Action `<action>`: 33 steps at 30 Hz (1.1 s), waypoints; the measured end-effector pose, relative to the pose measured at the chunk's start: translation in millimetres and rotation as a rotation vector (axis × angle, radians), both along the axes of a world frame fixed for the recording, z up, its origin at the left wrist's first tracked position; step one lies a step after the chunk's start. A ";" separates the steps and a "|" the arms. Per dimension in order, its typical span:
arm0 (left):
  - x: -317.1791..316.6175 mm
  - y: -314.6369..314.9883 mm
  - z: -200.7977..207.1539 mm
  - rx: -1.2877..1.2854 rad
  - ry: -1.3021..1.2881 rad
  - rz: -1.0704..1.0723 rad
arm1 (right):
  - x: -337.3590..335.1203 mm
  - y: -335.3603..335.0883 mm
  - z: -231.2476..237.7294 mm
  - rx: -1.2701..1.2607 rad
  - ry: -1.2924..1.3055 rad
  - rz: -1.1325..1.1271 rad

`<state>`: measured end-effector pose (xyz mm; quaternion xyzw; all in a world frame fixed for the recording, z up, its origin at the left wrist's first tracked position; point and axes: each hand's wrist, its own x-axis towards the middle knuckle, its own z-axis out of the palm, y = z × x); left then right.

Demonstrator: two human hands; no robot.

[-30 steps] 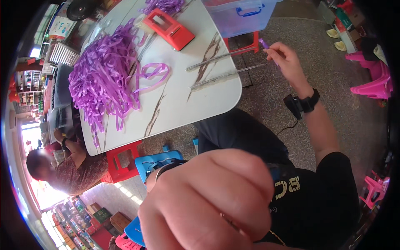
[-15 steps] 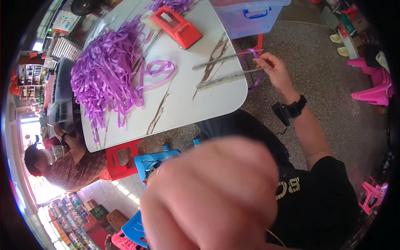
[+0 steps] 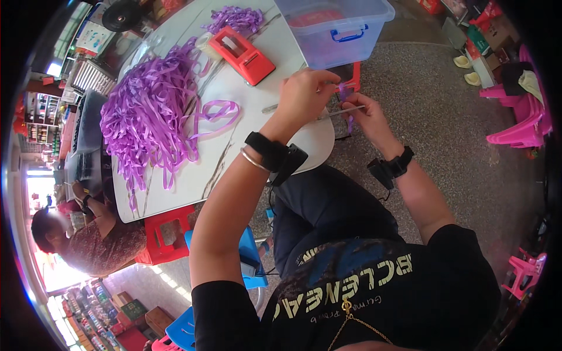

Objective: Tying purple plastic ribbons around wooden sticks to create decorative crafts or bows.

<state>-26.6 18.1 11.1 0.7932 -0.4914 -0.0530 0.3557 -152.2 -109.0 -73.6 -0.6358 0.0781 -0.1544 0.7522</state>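
Two thin metal rods extend past the table's right corner; the nearer rod (image 3: 346,110) shows between my hands, while much of the other is hidden behind my left hand. A purple ribbon (image 3: 345,93) is looped at the rods' outer ends, its tail hanging below. My left hand (image 3: 303,98) reaches over the rods from the left, fingertips closed in a pinch at the top of the ribbon. On the other side, my right hand (image 3: 373,121) has its thumb and fingers closed at the ribbon beside the nearer rod's end.
A large heap of purple ribbon loops (image 3: 155,111) covers the left of the marble-patterned table (image 3: 175,198). Behind are a red tape dispenser (image 3: 243,57), a smaller ribbon pile (image 3: 237,20) and a clear plastic bin (image 3: 333,47). Another person (image 3: 99,243) sits at left beside a red stool (image 3: 167,234).
My left hand has moved from close before the camera to the rods' ends, joining my right hand at the ribbon. My right hand has shifted slightly downward and left.
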 end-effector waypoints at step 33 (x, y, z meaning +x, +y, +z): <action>15.1 -8.0 -17.8 0.112 0.144 0.096 | 3.7 2.1 6.7 0.007 0.077 0.040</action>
